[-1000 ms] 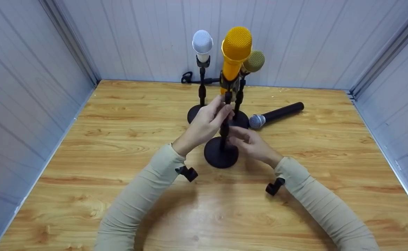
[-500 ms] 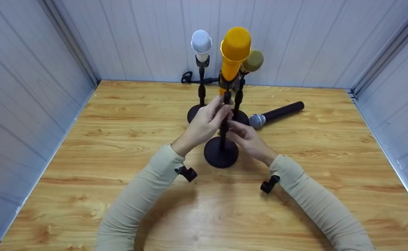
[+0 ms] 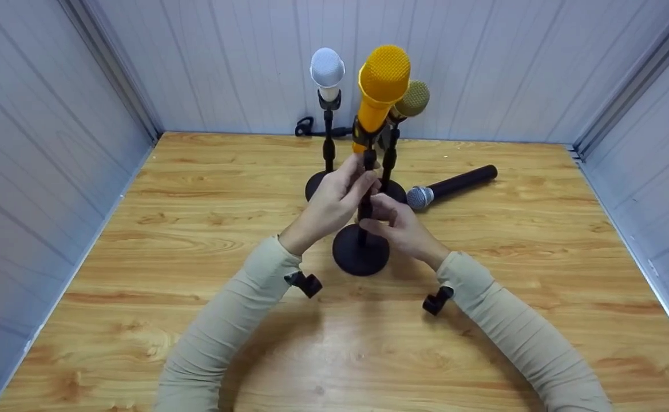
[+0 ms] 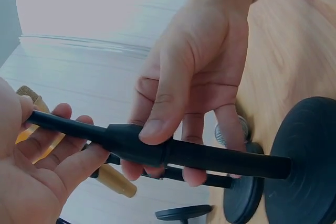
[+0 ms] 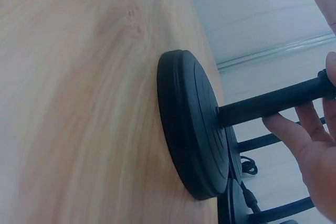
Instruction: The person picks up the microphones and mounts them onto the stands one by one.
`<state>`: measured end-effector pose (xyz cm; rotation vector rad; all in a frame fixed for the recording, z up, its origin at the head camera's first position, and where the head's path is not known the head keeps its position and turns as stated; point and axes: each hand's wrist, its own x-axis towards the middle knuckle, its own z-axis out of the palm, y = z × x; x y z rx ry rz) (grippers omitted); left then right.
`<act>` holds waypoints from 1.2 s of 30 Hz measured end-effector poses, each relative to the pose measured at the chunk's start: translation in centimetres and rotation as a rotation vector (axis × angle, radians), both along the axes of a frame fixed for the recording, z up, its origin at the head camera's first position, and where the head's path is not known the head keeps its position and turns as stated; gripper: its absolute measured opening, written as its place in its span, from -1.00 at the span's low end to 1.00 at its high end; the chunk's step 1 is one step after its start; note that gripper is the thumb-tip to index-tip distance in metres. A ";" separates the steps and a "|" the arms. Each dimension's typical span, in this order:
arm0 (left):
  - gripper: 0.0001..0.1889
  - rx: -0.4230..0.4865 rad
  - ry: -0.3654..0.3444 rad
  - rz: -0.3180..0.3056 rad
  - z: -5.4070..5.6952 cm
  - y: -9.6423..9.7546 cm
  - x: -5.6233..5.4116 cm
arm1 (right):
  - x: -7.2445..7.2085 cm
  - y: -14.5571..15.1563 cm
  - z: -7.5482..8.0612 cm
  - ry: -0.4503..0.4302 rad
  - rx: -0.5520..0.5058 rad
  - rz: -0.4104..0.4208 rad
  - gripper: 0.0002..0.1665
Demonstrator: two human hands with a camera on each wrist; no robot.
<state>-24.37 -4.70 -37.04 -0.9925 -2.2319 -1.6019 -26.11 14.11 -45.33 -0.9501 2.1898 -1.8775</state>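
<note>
Slid slightly higher since earlier: my right hand (image 3: pixel 401 229), pinching the collar (image 4: pixel 128 146) of the black round-based stand (image 3: pixel 361 254), upright on wood-grain tabletop (image 3: pixel 197 229). Left hand (image 3: pixel 329 200) grips its pole below the bright-yellow microphone (image 3: pixel 381 86).

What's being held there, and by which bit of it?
The black stand under the yellow microphone: the left grip holds its thin upper pole, and the right grip pinches the thicker collar below.
</note>
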 end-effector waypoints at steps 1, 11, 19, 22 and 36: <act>-0.80 0.003 0.002 -0.005 0.0 0.0 0.0 | 0.0 0.0 0.1 -0.007 0.007 0.000 -0.57; -0.82 -0.028 0.020 -0.001 0.2 -0.2 -0.2 | -0.4 0.4 0.1 -0.072 -0.035 0.058 -0.52; -0.78 -0.029 0.015 -0.009 0.3 -0.4 -0.2 | -0.8 0.7 -0.2 -0.083 -0.100 0.151 -0.54; -0.77 -0.039 0.023 0.006 0.3 -0.5 -0.1 | -1.1 0.4 -0.1 -0.080 -0.105 0.148 -0.63; -0.79 -0.041 0.054 0.006 0.0 -0.2 -0.2 | -1.1 1.0 0.1 -0.070 0.003 0.175 -0.56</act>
